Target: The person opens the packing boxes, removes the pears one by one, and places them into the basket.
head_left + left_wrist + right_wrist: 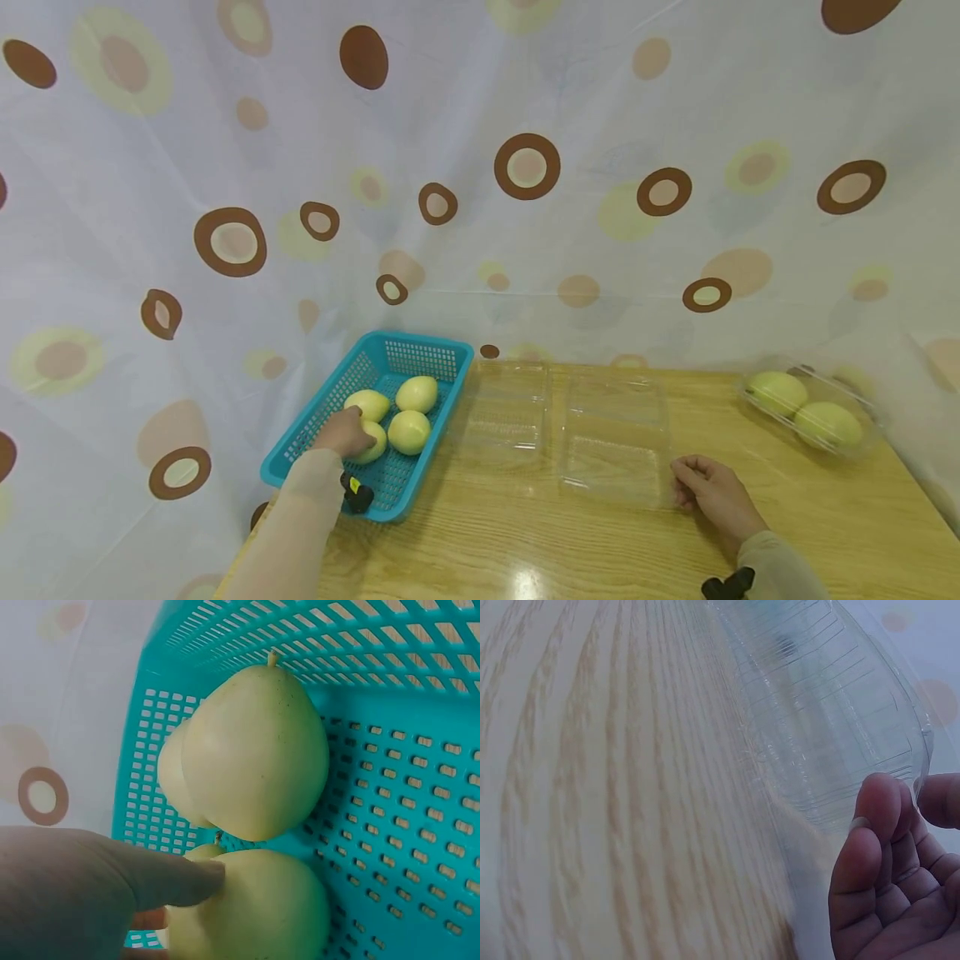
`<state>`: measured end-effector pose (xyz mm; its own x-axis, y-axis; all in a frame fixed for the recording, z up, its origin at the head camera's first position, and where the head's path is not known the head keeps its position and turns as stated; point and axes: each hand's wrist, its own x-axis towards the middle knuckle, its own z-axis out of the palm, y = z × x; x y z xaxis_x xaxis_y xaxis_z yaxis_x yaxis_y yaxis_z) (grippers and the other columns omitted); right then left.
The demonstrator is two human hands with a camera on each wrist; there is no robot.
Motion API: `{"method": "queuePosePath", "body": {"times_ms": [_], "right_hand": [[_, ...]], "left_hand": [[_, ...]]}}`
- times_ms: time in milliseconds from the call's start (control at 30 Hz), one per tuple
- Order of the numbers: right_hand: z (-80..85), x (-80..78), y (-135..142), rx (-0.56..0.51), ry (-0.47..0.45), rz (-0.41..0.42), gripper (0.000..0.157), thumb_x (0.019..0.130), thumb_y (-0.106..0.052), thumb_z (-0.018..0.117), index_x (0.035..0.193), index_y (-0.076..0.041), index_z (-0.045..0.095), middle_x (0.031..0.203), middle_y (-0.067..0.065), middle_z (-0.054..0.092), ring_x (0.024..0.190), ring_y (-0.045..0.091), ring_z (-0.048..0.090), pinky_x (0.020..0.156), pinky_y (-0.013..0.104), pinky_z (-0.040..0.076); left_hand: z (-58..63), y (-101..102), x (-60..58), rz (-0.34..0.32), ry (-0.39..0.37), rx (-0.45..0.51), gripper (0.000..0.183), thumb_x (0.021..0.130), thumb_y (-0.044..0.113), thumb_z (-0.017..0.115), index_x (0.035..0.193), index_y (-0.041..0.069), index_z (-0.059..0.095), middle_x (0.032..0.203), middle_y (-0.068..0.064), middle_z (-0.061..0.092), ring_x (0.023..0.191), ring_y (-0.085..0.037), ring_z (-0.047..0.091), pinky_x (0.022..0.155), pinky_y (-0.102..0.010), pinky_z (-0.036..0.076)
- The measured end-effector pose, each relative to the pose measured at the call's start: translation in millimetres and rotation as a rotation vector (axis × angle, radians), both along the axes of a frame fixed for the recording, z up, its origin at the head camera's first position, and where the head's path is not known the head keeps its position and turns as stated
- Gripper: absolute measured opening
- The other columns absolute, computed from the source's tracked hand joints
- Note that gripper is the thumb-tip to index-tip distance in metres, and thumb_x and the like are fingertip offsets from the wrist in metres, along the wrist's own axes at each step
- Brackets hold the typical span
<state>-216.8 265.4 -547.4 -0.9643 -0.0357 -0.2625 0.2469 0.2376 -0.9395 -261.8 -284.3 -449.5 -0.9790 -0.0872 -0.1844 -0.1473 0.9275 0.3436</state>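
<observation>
My left hand (341, 432) reaches into a blue basket (447, 417) and grips a pale yellow pear (262, 915), thumb and fingers around its side. Close beside it lie other pears, one (259, 750) with its stem up in the left wrist view. At the right, my right hand (714, 493) pinches the near right edge of a clear plastic container (615, 442) between thumb and fingertips. In the right wrist view the ribbed wall of that container (817, 712) extends away from the fingers.
Another clear plastic container (506, 408) sits between the basket and the held one. At the far right, a clear container (862, 408) holds two pears (827, 423). All stand on a wood-grain table (510, 517), with a dotted curtain (465, 167) behind its back edge.
</observation>
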Motion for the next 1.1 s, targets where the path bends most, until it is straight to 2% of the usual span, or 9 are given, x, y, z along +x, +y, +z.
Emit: {"method": "queuePosePath", "body": {"times_ms": [100,333,533,800,967,1100], "right_hand": [[1.1,0.9,0,0.0,-0.002,0.0,0.036,0.102,-0.03,0.049,0.11,0.006,0.052,0.082,0.011,0.059,0.07,0.019,0.057,0.063,0.032,0.052],[3.6,1.6,-1,-0.007,-0.007,0.008,0.039,0.101,-0.031,0.049,0.113,0.006,0.052,0.084,0.011,0.06,0.072,0.018,0.058,0.064,0.032,0.052],[2.7,2.4,-1,-0.01,0.005,0.012,0.038,0.102,-0.031,0.049,0.111,0.006,0.052,0.084,0.011,0.06,0.071,0.019,0.058,0.064,0.032,0.052],[3.8,2.1,-1,-0.006,0.007,0.018,0.039,0.102,-0.031,0.048,0.111,0.006,0.052,0.084,0.011,0.06,0.071,0.019,0.058,0.064,0.032,0.052],[4.1,1.0,-2,-0.004,0.003,0.008,0.044,0.102,-0.03,0.048,0.127,0.006,0.043,0.085,0.011,0.062,0.072,0.018,0.058,0.064,0.031,0.052],[3.6,0.7,-2,-0.01,0.002,0.01,0.05,0.102,-0.029,0.048,0.134,0.006,0.034,0.086,0.011,0.062,0.071,0.018,0.058,0.065,0.032,0.052]], "left_hand": [[0.6,0,-0.7,0.006,0.009,0.011,0.066,0.085,0.019,0.067,0.135,-0.014,0.041,0.129,-0.034,0.05,0.114,-0.047,0.052,0.092,-0.056,0.044],[6.0,3,-1.4,-0.019,0.048,-0.006,0.064,0.09,0.028,0.065,0.136,-0.011,0.043,0.135,-0.032,0.046,0.122,-0.049,0.044,0.098,-0.058,0.04],[18.1,20,1.9,-0.052,0.098,0.001,0.062,0.092,0.03,0.063,0.137,-0.006,0.044,0.137,-0.028,0.047,0.125,-0.047,0.043,0.1,-0.058,0.038],[36.4,61,10.1,-0.186,0.231,0.023,0.06,0.091,0.03,0.065,0.137,-0.004,0.047,0.137,-0.024,0.049,0.126,-0.041,0.044,0.1,-0.053,0.041],[37.9,97,19.2,-0.286,0.306,0.055,0.056,0.092,0.031,0.065,0.137,0.001,0.049,0.137,-0.017,0.051,0.125,-0.035,0.048,0.1,-0.048,0.043],[34.7,131,27.5,-0.407,0.353,0.066,0.052,0.092,0.03,0.065,0.134,0.001,0.052,0.133,-0.015,0.054,0.122,-0.031,0.052,0.099,-0.044,0.045]]}}
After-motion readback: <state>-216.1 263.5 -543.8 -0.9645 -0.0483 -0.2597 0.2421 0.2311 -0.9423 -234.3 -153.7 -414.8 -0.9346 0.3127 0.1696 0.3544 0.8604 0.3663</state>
